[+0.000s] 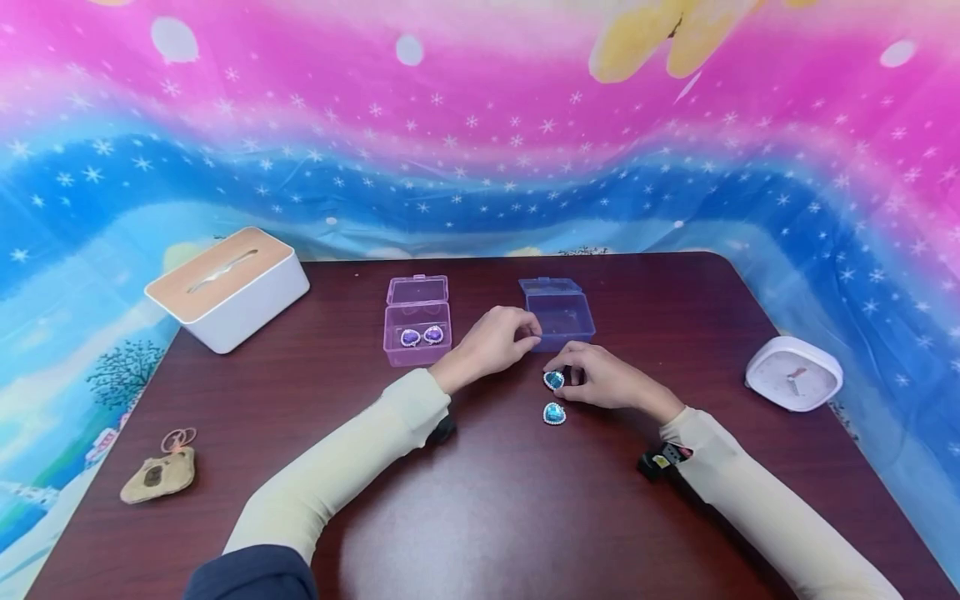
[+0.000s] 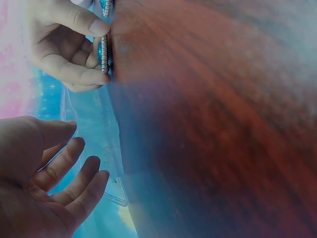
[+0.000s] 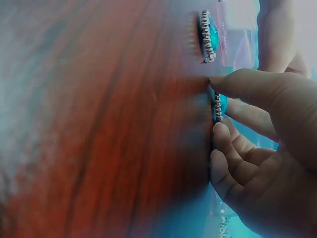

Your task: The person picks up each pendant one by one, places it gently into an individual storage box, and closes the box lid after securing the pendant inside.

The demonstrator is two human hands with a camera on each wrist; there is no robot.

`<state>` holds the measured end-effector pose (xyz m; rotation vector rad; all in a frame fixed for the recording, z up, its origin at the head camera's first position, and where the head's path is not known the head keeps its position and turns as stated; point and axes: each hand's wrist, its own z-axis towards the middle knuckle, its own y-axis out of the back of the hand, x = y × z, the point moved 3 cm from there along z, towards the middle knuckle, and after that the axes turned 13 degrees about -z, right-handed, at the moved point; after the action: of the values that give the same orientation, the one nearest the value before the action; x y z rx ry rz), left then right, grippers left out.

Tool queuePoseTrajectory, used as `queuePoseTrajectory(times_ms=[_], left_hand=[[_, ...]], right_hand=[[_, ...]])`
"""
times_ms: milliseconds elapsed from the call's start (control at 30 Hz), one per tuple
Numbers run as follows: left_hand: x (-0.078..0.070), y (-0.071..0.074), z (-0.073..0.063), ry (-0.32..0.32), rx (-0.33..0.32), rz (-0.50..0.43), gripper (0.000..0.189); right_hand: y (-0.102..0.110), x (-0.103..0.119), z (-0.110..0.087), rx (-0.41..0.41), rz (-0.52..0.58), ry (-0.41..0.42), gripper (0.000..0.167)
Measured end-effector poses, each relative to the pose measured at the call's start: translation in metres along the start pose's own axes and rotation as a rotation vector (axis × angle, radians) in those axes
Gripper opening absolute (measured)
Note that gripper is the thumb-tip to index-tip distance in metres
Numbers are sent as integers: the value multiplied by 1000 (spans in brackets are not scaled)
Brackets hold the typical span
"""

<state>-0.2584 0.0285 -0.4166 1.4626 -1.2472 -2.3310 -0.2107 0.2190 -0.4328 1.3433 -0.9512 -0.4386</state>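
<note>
My right hand (image 1: 603, 377) pinches a teal gem (image 1: 553, 380) with a rhinestone rim between thumb and fingers, low at the tabletop. A matching second teal gem (image 1: 554, 413) lies just nearer to me; in the right wrist view this gem (image 3: 209, 37) stands apart from the fingers. My left hand (image 1: 495, 343), fingers loosely bent and holding nothing, is at the left front corner of a translucent blue box (image 1: 566, 321), overlapping it. That box has its lid tipped back. To the left, an open pink box (image 1: 401, 357) holds two purple gems (image 1: 422, 336).
A white tissue box (image 1: 247, 304) with a wood-look top stands at the back left. At the near left lies a tan pouch-like item (image 1: 161, 477) with a ring. A white clock (image 1: 795, 375) stands on the right. Printed cloth (image 1: 480, 167) hangs behind the dark table (image 1: 480, 533).
</note>
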Motion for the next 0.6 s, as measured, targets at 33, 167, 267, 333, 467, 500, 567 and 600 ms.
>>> queuePoseTrajectory(times_ms=[33, 167, 267, 333, 467, 500, 567, 600], left_hand=[[0, 0, 0, 2, 0, -1, 10], [0, 0, 0, 1, -2, -2, 11], [-1, 0, 0, 1, 2, 2, 11], [-1, 0, -1, 2, 5, 5, 12], [0, 0, -1, 1, 0, 7, 11], [0, 0, -1, 0, -2, 6, 11], [0, 0, -1, -1, -6, 0, 11], [0, -1, -1, -1, -9, -3, 10]], right_hand=[[0, 0, 0, -5, -4, 1, 33], [0, -2, -2, -35, -17, 27, 33], [0, -4, -4, -48, -32, 35, 32], [0, -4, -6, -51, -41, 28, 32], [4, -7, -9, -78, -26, 35, 31], [7, -6, -10, -88, -14, 39, 32], [14, -7, -12, -115, 9, 42, 32], [18, -8, -13, -128, 19, 43, 33]])
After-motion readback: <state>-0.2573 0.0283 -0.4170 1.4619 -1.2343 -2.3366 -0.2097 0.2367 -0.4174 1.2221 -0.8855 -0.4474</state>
